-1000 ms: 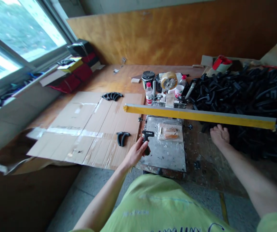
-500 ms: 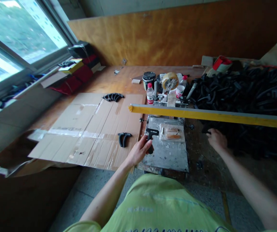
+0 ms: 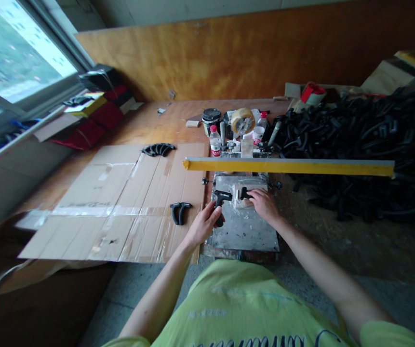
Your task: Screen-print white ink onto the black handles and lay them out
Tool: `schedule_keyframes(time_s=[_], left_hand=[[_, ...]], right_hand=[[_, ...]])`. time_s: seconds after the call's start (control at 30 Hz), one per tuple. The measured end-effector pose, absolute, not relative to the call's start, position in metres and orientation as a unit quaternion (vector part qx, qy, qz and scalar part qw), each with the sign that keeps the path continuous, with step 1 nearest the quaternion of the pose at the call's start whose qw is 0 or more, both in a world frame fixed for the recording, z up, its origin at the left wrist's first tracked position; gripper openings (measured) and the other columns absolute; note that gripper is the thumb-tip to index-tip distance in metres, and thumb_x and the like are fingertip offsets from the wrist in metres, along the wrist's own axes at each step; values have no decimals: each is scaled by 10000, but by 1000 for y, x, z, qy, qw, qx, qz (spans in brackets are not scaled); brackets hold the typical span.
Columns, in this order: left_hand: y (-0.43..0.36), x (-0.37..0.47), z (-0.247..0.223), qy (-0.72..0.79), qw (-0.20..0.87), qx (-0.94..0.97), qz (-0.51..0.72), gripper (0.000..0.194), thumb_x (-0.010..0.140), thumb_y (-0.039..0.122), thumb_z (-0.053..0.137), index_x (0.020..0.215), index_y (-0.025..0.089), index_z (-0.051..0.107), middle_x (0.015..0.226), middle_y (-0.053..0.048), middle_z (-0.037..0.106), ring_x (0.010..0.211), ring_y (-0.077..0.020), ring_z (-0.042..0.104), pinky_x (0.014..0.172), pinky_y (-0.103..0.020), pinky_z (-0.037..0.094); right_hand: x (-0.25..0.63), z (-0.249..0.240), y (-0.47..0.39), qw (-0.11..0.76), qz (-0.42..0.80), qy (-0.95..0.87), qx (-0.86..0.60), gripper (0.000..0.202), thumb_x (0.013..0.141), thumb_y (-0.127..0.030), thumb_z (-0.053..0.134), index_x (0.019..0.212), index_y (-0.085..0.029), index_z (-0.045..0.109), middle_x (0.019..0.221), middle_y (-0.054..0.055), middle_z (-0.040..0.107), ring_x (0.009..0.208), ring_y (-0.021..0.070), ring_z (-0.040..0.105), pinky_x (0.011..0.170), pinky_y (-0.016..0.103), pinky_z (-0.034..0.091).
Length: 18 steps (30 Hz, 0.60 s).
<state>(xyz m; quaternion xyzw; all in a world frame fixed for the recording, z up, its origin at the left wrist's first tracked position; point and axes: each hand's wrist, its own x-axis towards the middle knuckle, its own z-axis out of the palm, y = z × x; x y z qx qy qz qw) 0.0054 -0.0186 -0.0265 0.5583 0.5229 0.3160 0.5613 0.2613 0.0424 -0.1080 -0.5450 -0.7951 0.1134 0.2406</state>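
Note:
My left hand (image 3: pixel 206 222) is closed round the stem of a black T-shaped handle (image 3: pixel 223 195), whose crossbar carries pale lettering. To its right, my right hand (image 3: pixel 263 202) pinches another black handle piece (image 3: pixel 244 193), partly hidden by the fingers. Both pieces are held above a grey metal plate (image 3: pixel 245 233) of a small printing jig. A padded block wrapped in clear film (image 3: pixel 239 204) lies on that plate, under my right hand. Two curved black handles (image 3: pixel 180 212) rest side by side on the flattened cardboard (image 3: pixel 120 193) at left.
A yellow-taped bar (image 3: pixel 290 166) spans crosswise beyond my hands. Behind it stand a red-capped bottle (image 3: pixel 215 142), a tub (image 3: pixel 211 121) and a tape roll (image 3: pixel 242 120). A heap of black parts (image 3: pixel 341 130) fills the right; several more handles (image 3: pixel 158 149) lie on the far cardboard.
My right hand has come left from the edge of the black heap to above the metal plate, carrying a black handle piece. My left hand keeps its grip. The view has shifted slightly.

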Motion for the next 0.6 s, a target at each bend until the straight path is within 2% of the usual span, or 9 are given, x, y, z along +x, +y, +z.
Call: schedule_keyframes(time_s=[0.23, 0.47, 0.6], left_hand=[[-19, -17, -49, 565, 545, 520, 336, 484, 864, 613, 480, 1034, 170, 574, 774, -18, 652, 607, -121, 554, 542, -218, 437], [-10, -69, -91, 641, 492, 442, 389, 628, 750, 715, 529, 1030, 155, 571, 756, -30, 637, 561, -113, 528, 499, -212, 402], [-3, -114, -123, 737, 418, 390, 360, 639, 756, 723, 441, 1024, 153, 549, 730, -27, 619, 526, -117, 526, 494, -227, 426]], right_hand=[[253, -116, 50, 202, 80, -814, -538, 290, 869, -146, 533, 1090, -197, 713, 1010, 92, 667, 975, 243, 542, 867, 374, 440], [258, -119, 48, 188, 71, -824, -530, 321, 903, -127, 463, 1109, -189, 701, 1059, 89, 659, 999, 242, 515, 873, 368, 412], [260, -122, 46, 187, 69, -826, -527, 343, 906, -117, 449, 1136, -198, 689, 1088, 87, 652, 1012, 240, 512, 896, 369, 402]])
